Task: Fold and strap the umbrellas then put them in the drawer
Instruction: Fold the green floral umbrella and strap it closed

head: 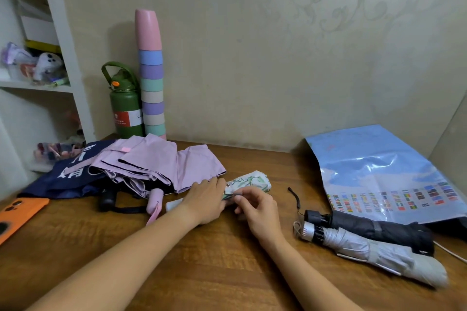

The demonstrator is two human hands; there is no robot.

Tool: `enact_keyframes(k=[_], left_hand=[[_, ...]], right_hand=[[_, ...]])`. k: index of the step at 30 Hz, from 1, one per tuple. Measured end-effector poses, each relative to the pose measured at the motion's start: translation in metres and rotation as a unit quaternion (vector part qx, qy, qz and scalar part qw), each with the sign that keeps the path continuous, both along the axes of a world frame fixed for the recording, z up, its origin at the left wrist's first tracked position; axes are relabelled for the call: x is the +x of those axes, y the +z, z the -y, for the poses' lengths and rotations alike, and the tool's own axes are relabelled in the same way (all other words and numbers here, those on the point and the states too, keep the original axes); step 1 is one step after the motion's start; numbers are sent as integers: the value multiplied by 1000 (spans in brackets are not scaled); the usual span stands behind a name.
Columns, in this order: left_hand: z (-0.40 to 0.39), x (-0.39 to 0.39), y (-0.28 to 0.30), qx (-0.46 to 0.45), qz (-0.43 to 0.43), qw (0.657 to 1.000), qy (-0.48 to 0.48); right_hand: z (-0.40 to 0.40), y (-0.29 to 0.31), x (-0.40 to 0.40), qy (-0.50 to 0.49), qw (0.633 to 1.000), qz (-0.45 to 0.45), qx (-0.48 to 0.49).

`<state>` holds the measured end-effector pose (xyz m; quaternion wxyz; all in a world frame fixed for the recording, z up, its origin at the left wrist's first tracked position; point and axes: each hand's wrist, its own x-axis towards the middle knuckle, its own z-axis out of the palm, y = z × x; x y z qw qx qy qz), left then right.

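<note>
A folded white umbrella with a green leaf print [252,180] lies on the wooden table at centre. My left hand [206,201] grips its middle, near the white handle. My right hand [255,207] pinches the umbrella's strap against the rolled canopy. To the left, a loose pink umbrella [156,164] lies unfolded over a navy umbrella [65,179]. On the right, a strapped black umbrella [374,230] and a strapped silver umbrella [374,252] lie side by side. No drawer is in view.
A green bottle [125,106] and a tall stack of pastel cups [151,78] stand against the back wall. A blue plastic bag [379,169] lies at the right. An orange phone [17,214] rests at the left edge. White shelves [63,58] rise at the far left.
</note>
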<state>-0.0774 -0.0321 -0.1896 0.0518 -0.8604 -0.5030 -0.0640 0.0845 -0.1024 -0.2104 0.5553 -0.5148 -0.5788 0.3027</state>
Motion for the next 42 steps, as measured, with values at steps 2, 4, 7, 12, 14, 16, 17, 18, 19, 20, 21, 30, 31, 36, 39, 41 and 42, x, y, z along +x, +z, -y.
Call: enact_keyframes(k=[2, 4, 7, 12, 14, 16, 17, 18, 19, 20, 21, 30, 31, 36, 39, 41, 42], left_hand=[[-2, 4, -1, 5, -12, 1000, 10], [-4, 7, -4, 16, -22, 999, 20], [-4, 12, -6, 37, -37, 998, 45], [7, 11, -16, 139, -38, 990, 6], [11, 7, -23, 154, 2, 988, -11], [13, 4, -28, 148, 66, 987, -21], [15, 2, -29, 149, 92, 984, -22], [16, 1, -30, 152, 107, 982, -22], [17, 0, -30, 155, 115, 981, -25], [18, -1, -30, 156, 121, 980, -29], [18, 0, -29, 157, 126, 979, -32], [18, -2, -29, 157, 154, 974, -60], [18, -3, -29, 158, 154, 974, -61], [16, -2, -32, 161, 160, 972, -58], [15, -3, -31, 147, 169, 973, -56], [14, -3, -31, 135, 173, 974, -55], [14, -3, -30, 131, 175, 974, -54]], right_hand=[[1, -3, 0, 19, 1000, 4, -12], [1, -4, 1, 35, 999, -1, -20], [2, -3, 1, 49, 998, -28, -25], [0, -1, 1, 20, 998, -54, 11], [-1, -1, 1, -7, 999, -8, 44], [-2, -1, 2, -39, 997, 27, 60], [-2, -1, 2, -53, 996, 32, 65], [-2, -2, 1, -66, 995, 30, 69], [-2, -3, 1, -75, 994, 24, 70], [-2, -4, 0, -77, 995, 13, 67], [-1, -4, -1, -77, 995, 8, 65], [-3, -6, 1, -100, 989, 82, 69], [-3, -6, 1, -98, 991, 72, 63], [-7, -7, -1, -98, 991, 77, 43], [-9, -4, -2, -100, 992, 80, 13], [-14, 2, 2, -86, 993, 74, -24], [-16, 8, 4, -73, 994, 66, -47]])
